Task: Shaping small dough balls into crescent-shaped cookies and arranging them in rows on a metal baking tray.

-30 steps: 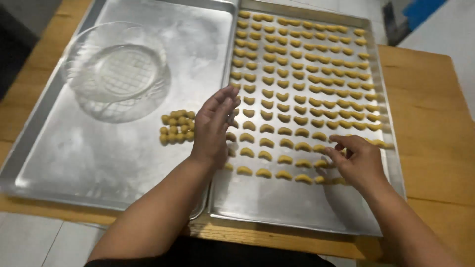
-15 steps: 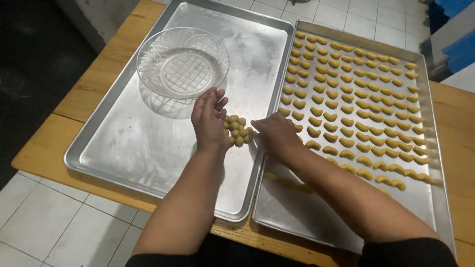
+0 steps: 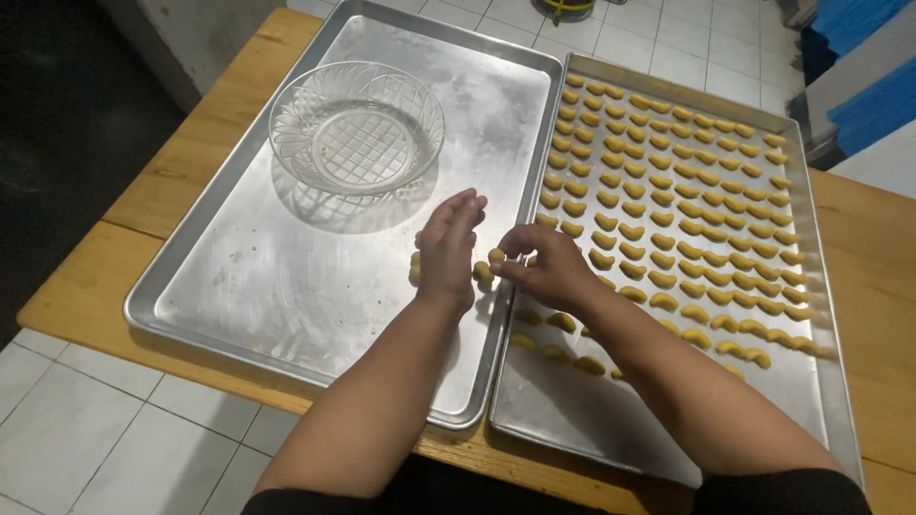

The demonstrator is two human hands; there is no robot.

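Pinching a dough piece [image 3: 496,256], apparently upright, right hand [image 3: 544,272] beside left hand [image 3: 447,250].

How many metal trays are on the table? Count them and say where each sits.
2. The left tray holds the glass bowl; the right tray holds rows of dough pieces. They lie side by side.

Two trays sit side by side on the worktop [image 3: 124,215]. The glass bowl [image 3: 356,129] stands on the left tray [image 3: 286,286], at its far end. Right of the bowl, the right tray [image 3: 811,401] carries rows of dough pieces [image 3: 668,191].
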